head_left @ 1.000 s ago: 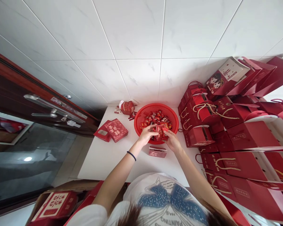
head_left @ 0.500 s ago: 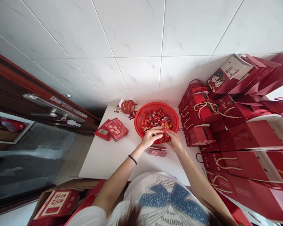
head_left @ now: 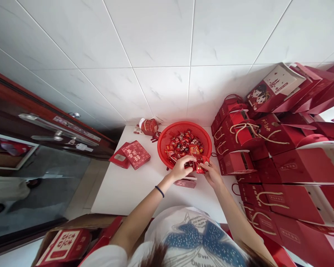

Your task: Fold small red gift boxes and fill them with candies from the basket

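Red-wrapped candies point(head_left: 202, 167) are gripped in my right hand point(head_left: 213, 176), over the front rim of a red plastic basket point(head_left: 161, 142). My left hand point(head_left: 181, 168) is just left of them, its fingers curved and its thumb apart from the forefinger. Its fingertips are close to the held candies; whether they touch is unclear. Many small wrapped candies point(head_left: 183, 142) lie in the basket. Below my hands, a small open pink-red box point(head_left: 186, 182) stands on the white table point(head_left: 119, 198), partly hidden by my left hand.
Two red boxes, one patterned point(head_left: 136, 154) and one with a window point(head_left: 119, 158), lie at left. Behind them is a red jar point(head_left: 149, 127). Stacked red gift boxes point(head_left: 292, 163) with rope handles crowd the right. A door point(head_left: 44, 118) and a carton point(head_left: 64, 244) are at left.
Both hands have shifted slightly toward me and to the right, from over the basket to its front rim. The candies in my right hand now show more clearly. My left thumb and forefinger have spread.
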Tool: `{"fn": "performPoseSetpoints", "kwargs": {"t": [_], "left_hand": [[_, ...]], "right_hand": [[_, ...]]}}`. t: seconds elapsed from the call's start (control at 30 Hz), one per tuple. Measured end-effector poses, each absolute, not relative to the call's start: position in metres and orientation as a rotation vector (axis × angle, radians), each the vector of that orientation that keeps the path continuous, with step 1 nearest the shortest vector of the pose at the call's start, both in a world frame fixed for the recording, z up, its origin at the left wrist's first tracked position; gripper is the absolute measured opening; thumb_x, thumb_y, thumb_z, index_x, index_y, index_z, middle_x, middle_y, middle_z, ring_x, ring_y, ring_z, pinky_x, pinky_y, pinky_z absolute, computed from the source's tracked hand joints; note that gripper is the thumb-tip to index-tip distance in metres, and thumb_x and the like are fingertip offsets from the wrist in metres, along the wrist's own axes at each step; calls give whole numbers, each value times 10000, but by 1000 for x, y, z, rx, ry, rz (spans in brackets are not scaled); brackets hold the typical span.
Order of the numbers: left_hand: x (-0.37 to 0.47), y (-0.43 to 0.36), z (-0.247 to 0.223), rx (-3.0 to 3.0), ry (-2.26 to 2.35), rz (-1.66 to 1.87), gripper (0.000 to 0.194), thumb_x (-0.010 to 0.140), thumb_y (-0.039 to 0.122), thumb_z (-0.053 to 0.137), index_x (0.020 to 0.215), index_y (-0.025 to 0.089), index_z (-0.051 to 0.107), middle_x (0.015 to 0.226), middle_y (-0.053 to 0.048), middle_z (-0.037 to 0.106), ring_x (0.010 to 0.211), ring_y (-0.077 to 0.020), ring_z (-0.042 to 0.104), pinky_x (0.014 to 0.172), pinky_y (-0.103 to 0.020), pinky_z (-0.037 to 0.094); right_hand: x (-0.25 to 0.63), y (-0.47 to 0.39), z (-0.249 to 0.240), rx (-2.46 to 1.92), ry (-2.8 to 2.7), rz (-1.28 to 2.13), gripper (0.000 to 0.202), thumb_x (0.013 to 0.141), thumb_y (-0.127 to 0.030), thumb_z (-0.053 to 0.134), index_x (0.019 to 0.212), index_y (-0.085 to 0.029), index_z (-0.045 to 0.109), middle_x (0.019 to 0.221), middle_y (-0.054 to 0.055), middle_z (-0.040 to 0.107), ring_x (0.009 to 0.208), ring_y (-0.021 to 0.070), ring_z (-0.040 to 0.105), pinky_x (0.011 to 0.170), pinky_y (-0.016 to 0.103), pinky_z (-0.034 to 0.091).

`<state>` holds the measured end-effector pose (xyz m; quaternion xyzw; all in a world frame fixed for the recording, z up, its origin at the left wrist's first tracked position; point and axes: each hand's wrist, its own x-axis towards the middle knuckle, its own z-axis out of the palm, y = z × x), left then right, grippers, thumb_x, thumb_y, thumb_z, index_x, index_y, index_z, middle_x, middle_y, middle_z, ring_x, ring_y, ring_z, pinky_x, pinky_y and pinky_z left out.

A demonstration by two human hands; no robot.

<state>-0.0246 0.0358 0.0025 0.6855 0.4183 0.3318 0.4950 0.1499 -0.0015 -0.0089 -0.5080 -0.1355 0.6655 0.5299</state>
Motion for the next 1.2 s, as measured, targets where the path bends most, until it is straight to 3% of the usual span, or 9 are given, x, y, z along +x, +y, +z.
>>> {"fn": "performPoseSetpoints", "kwargs": {"t": [0.1,0.23,0.3,0.4,0.5,0.7,0.83,0.97,1.2], "left_hand": [[-35,61,-15,1614,1134,642,319,733,90,595,968,223,765,1054,-61,754,993,-238,691,915,-341,514],[-48,91,-37,1803,1051,241,196,603,140,783,766,249,784,888,-54,765,899,-287,710,875,-357,523],[-51,103,-44,1940,1146,127,334,555,122,825,860,253,792,1096,-97,738,1112,-353,644,985,-404,478],[-57,123,-49,2024,1448,-26,631,613,71,776,1215,246,696,1464,-149,511,1362,-405,443,1114,-484,366],[-67,142,-50,2016,1635,-78,747,708,56,675,1418,234,525,1547,-152,388,1411,-368,389,1136,-469,357],[-83,151,-42,2125,1585,-11,567,742,34,595,1283,194,652,1361,-140,564,1274,-312,534,1086,-390,433],[-68,129,-38,2155,1454,48,346,826,148,594,1141,211,723,1220,-118,649,1158,-289,604,1020,-375,471],[-34,100,-45,2038,1424,-188,656,750,302,744,1376,228,561,1354,-190,565,1120,-370,628,916,-434,516],[-30,105,-54,1977,1237,-30,542,749,152,689,1280,201,597,1189,-107,697,1020,-243,683,886,-311,528]], "right_hand": [[156,-2,-15,-1234,-310,1538,401,525,-264,879,854,-238,652,775,-21,668,729,162,640,670,301,544],[160,1,-19,-1247,-275,1510,403,512,-266,893,837,-234,656,740,-30,630,683,142,607,646,293,539],[159,2,-20,-1254,-273,1495,415,493,-269,906,819,-229,652,712,-34,609,668,136,597,637,284,539],[154,3,-20,-1275,-282,1462,441,464,-287,921,792,-214,636,706,-32,606,661,130,586,618,267,528],[148,2,-19,-1290,-293,1450,461,461,-334,923,783,-200,622,691,-41,593,636,115,564,580,243,499],[144,1,-16,-1277,-315,1464,472,485,-342,915,839,-201,637,750,-24,636,669,129,598,608,257,516],[147,2,-14,-1260,-326,1484,455,485,-325,922,787,-201,605,654,-58,557,631,119,587,592,250,521],[146,2,-13,-1270,-325,1482,489,460,-338,934,787,-195,599,645,-67,538,598,101,565,565,240,519],[148,0,-21,-1266,-315,1434,508,441,-341,939,741,-198,555,635,-73,500,597,98,552,562,239,513]]}}
